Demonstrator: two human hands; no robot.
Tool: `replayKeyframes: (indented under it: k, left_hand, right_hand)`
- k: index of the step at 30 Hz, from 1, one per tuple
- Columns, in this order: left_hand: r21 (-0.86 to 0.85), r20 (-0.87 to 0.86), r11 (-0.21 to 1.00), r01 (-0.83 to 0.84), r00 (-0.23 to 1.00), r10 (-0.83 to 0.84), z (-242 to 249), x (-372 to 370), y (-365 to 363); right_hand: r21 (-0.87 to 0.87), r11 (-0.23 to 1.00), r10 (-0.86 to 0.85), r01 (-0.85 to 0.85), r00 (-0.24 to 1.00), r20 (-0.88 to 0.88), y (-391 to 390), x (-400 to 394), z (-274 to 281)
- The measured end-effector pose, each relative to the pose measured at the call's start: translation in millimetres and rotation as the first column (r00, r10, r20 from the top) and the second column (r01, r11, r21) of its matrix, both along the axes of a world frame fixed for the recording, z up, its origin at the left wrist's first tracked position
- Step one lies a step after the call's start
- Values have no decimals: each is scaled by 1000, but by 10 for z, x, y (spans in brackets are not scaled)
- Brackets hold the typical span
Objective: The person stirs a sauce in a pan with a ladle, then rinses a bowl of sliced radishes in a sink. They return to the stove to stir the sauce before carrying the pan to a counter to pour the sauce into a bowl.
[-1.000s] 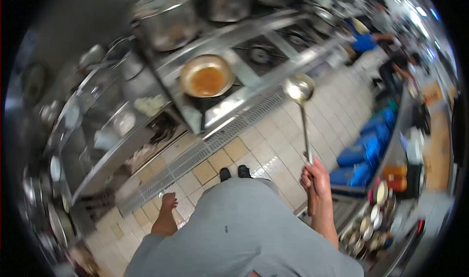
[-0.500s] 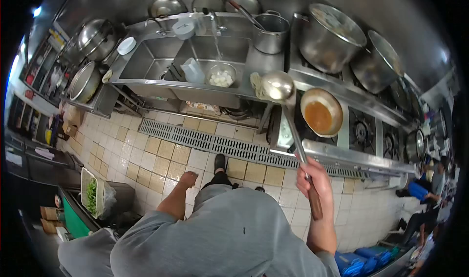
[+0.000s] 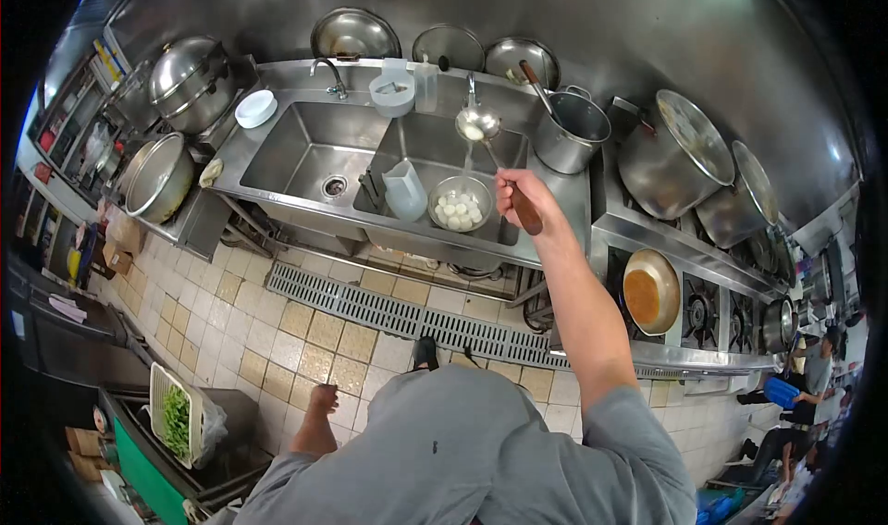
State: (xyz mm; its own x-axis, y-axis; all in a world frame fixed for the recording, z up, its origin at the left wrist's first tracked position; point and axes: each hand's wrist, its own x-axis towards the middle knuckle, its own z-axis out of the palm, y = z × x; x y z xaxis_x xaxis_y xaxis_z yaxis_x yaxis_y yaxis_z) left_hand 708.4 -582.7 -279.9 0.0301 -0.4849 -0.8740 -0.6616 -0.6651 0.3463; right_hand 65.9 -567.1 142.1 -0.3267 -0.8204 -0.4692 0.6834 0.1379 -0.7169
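Nearest the camera, the person's grey-clad body fills the lower middle, and the left hand [image 3: 323,401] hangs at the hip over the tiled floor [image 3: 305,326], grasping nothing; its fingers look loosely curled, though it is too small to be sure. Just beyond the feet a metal floor drain [image 3: 388,310] runs left to right along the base of the table [image 3: 277,201]. The right arm stretches forward over that drain, and the right hand [image 3: 520,199] is clenched round the wooden grip of a ladle [image 3: 478,123]. The ladle's shaft rises away from the hand, and its bowl sits at the far side of the right sink basin [image 3: 504,150], under a tap, with what seems a thin stream of water falling from it. Below the ladle, inside the basin, stand a bowl of white balls [image 3: 460,206] and, just left of it, a clear jug [image 3: 404,190]. To the right on the stove sits a pan of orange sauce [image 3: 649,292], well apart from the ladle. The step in hand looks like rinsing or filling the ladle at the tap; the next move probably calls for keeping the bowl level while drawing it back clear of the tap and jug
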Motion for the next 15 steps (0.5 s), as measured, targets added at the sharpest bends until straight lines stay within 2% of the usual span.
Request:
replayKeyframes:
  k: [2, 3, 6, 7, 9, 10, 12, 15]
  left_hand:
    - [-63, -38, 986, -157, 987, 154, -61, 114, -353]
    - [-171, -149, 955, -244, 964, 219, 67, 104, -403]
    - [-138, -255, 911, -389, 902, 347, 246, -110, -620]
    - [-134, -253, 913, -385, 904, 344, 250, -191, -625]
    - [-105, -158, 977, -184, 973, 167, 108, -282, -661]
    - [-28, -161, 991, -134, 979, 128, -196, -257, -699]
    - [-6, -110, 1000, -14, 994, 14, -2, -470, -632]
    - [27, -125, 1000, 9, 992, -6, 51, -665, -570]
  right_hand:
    - [26, 999, -42, 42, 999, 7, -188, -17, -42]
    - [16, 999, -42, 42, 999, 26, -203, -28, -56]
    - [-9, 999, -34, 34, 997, 63, -137, -90, -98]
    - [-36, 999, -29, 32, 996, 82, -97, -110, -114]
    - [-15, 998, -52, 53, 994, 99, 20, -58, -80]
    - [4, 998, -69, 69, 991, 114, 106, -18, -91]
    - [12, 993, -115, 114, 986, 121, 306, 87, -150]
    - [89, 984, -162, 153, 982, 102, 565, 259, -183]
